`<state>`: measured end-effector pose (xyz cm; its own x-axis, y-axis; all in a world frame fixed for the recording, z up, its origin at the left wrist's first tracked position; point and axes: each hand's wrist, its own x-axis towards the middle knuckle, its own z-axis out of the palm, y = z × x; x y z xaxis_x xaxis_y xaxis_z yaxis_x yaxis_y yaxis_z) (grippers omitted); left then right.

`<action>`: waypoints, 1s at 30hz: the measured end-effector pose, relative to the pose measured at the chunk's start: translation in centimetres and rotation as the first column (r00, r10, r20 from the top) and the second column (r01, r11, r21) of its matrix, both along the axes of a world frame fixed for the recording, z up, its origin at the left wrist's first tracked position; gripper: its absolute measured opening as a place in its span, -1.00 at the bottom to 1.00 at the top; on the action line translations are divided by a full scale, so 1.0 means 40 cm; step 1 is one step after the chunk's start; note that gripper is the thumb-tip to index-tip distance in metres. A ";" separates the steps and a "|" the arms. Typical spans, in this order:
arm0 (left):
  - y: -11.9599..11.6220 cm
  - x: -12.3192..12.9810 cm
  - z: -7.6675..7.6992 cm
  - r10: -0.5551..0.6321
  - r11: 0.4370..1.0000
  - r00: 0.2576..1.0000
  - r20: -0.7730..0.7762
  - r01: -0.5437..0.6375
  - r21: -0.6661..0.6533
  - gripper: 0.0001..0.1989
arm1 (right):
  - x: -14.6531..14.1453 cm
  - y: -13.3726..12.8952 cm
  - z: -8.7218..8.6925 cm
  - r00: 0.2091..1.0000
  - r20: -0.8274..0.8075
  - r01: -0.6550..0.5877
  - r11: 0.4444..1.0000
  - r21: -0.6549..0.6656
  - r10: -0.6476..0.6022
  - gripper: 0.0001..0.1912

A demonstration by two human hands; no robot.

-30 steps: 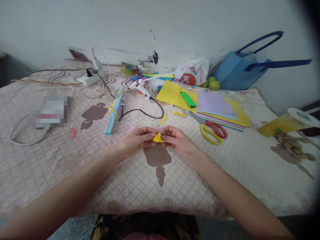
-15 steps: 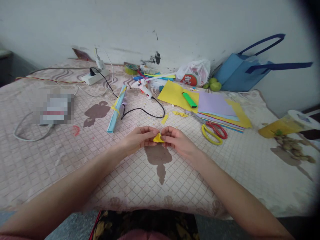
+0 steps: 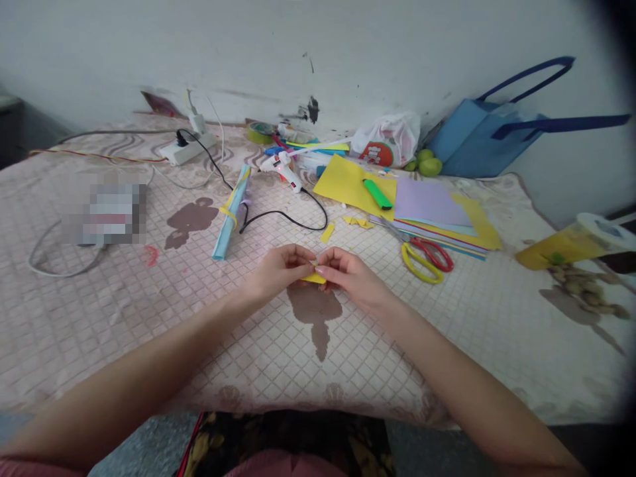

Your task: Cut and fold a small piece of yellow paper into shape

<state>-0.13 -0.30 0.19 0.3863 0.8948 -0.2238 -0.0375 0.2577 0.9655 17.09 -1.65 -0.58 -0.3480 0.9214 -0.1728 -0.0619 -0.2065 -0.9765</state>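
Note:
Between my two hands is a small piece of yellow paper (image 3: pixel 314 279), pinched from both sides and mostly covered by fingers. My left hand (image 3: pixel 283 269) grips its left part, thumb on top. From the right, my right hand (image 3: pixel 345 271) presses it with the thumb, the thumbs close together. Just beyond them lie a narrow yellow paper strip (image 3: pixel 327 232) and several yellow scraps (image 3: pixel 358 222). Scissors (image 3: pixel 422 258) with one yellow and one red handle rest to the right of my right hand, their blades pointing up and left.
A rolled blue paper (image 3: pixel 231 215) lies left of my hands. Behind stands a white glue gun (image 3: pixel 285 173) with a black cord. Right of it are stacked coloured sheets (image 3: pixel 430 202) under a green cutter (image 3: pixel 376 195). A drink cup (image 3: pixel 566 244) lies tilted far right.
My thumbs have come closer together over the yellow paper. It showed as a raised triangular fold before and now looks flatter and more covered. The view has shifted slightly.

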 end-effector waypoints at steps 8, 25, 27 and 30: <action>0.004 -0.014 -0.001 -0.038 0.988 0.988 0.146 0.059 -0.139 -0.76 | -0.001 0.003 -0.001 0.998 -0.029 0.065 0.998 0.020 -0.064 -0.74; 0.000 -0.016 0.012 0.006 0.999 1.000 0.012 -0.006 -0.054 -0.75 | 0.018 0.003 0.001 0.999 0.043 -0.029 0.992 0.124 0.023 -0.83; -0.001 -0.017 0.016 -0.004 0.998 1.000 0.020 0.005 -0.066 -0.75 | 0.017 0.000 0.001 0.993 0.117 -0.030 0.973 0.230 0.003 -0.84; -0.003 -0.018 0.020 -0.016 0.998 0.999 0.028 0.018 -0.068 -0.73 | 0.017 -0.007 0.010 0.960 0.276 -0.086 0.872 0.483 -0.058 -0.76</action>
<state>-0.84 -0.41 1.00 0.4078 0.8713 -0.2729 -0.0589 0.3233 0.9445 17.79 -1.92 -0.18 -0.3665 0.9075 0.2051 0.2203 0.2989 -0.9285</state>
